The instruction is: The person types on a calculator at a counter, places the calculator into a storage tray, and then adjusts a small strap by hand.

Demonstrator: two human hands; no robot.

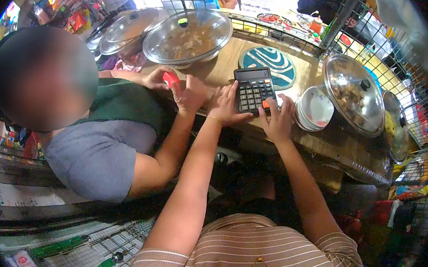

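A black calculator (253,90) with an orange key lies on the wooden counter, its top edge over a round green-and-white mat (273,65). Along its left side rests my left hand (224,104), fingers stretched out and thumb by the lower edge. My right hand (278,120) is at the lower right corner, fingers apart, with a fingertip at the keys near the orange one. Just right of that hand stands a stack of white bowls (315,109). On my left, another person's hands (189,93) hold a small red object (171,79) that I cannot make out.
Glass-lidded pots of food stand at the back left (189,37) and right (355,92), with another lidded pot (395,126) beyond. A black wire grille (304,37) borders the counter (231,48). The other person (103,149) sits close by my left arm.
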